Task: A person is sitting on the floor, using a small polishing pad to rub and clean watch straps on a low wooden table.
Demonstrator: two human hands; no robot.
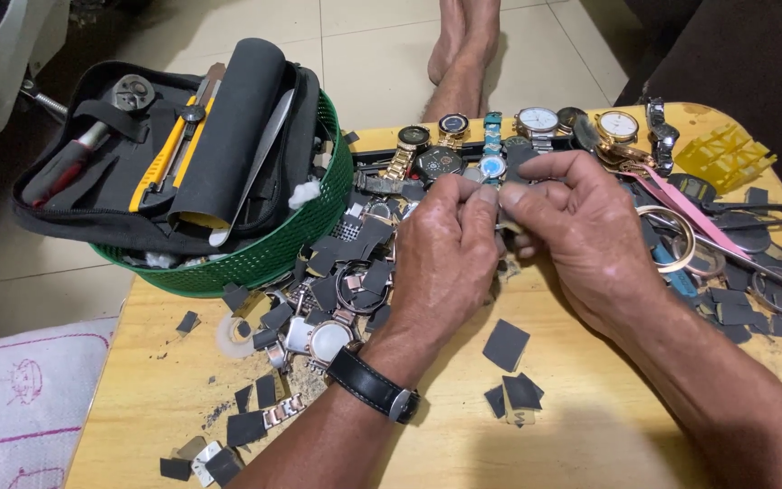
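My left hand (443,255), with a black-strapped watch on its wrist, and my right hand (583,231) meet over the middle of a wooden table (590,426). Their fingertips pinch a small dark part (502,195) between them; most of it is hidden by the fingers. Just behind the hands lies a row of wristwatches (491,136) with gold, silver and blue cases. Loose watch cases and bands (319,337) lie left of my left hand among many small black squares (506,344).
A green mesh basket (273,254) at the table's left corner holds an open black tool pouch (165,154) with a yellow knife, a screwdriver and a black roll. Pink tweezers (681,213), a magnifier and rings lie at right. Someone's bare feet (463,50) rest on the tiled floor beyond.
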